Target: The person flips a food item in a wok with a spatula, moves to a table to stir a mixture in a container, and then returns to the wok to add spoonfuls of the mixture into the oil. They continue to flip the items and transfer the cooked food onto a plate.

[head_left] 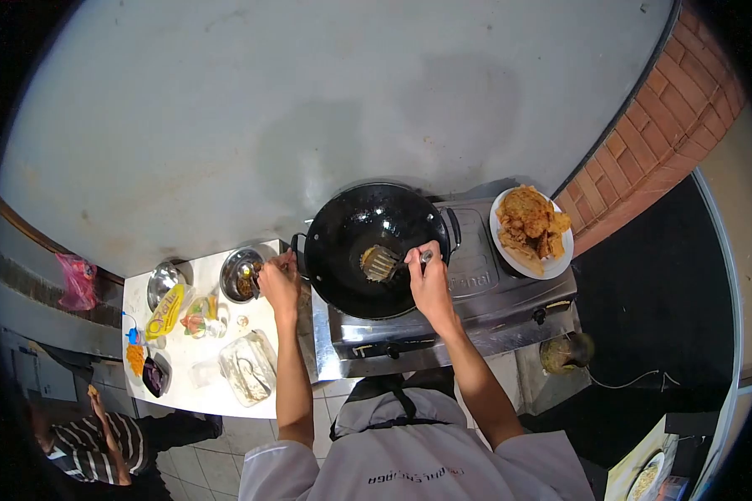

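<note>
A black wok (334, 217) with an oily sheen sits on the stove. My right hand (431, 284) is wrapped round the handle of a slotted metal spatula (382, 263). The spatula's blade rests low in the wok, against a small yellowish piece of food (367, 256). At the wok's left side, my left hand (281, 285) is closed beside the loop handle (297, 250). A dark reddish bit shows at its fingers, but I cannot make out what they grip. Just left of that hand is a metal bowl (233, 265) with brown contents.
Golden fried food (528, 219) fills a white plate (498, 240) on the steel stove (476, 313). The white table (217, 392) carries a second metal bowl (164, 280), a yellow packet (166, 310) and a plastic container (248, 369). Another person (100, 442) is at lower left.
</note>
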`<action>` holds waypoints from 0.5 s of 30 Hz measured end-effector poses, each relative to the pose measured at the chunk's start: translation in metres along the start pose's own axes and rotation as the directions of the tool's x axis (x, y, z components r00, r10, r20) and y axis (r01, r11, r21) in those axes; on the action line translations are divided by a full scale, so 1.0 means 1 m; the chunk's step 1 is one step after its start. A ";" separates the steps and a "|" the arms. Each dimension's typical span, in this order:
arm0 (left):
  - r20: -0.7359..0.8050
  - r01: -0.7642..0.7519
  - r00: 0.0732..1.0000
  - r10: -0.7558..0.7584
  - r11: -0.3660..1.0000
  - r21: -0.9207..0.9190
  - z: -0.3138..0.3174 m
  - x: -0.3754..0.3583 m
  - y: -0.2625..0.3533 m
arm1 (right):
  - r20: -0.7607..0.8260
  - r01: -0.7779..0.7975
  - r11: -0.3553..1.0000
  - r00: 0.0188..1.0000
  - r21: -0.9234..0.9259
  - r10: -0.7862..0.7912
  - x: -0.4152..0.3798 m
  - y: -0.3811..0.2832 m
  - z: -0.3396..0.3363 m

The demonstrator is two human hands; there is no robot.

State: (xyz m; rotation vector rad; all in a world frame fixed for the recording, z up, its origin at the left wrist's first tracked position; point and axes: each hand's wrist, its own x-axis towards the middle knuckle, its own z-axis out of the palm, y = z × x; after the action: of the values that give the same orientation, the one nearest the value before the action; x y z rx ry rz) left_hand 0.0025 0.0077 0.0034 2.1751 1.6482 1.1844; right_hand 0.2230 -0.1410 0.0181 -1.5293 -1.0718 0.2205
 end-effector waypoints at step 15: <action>0.016 -0.038 0.999 0.039 0.999 -0.012 0.006 -0.001 -0.012 | -0.028 -0.153 0.987 0.988 0.048 0.155 -0.006 -0.003 0.002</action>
State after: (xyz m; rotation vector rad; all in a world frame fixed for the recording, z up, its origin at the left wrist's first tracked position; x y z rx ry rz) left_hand -0.0021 0.0132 -0.0078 2.2130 1.5955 1.1800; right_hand 0.2170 -0.1445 0.0171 -1.5705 -0.9184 0.3244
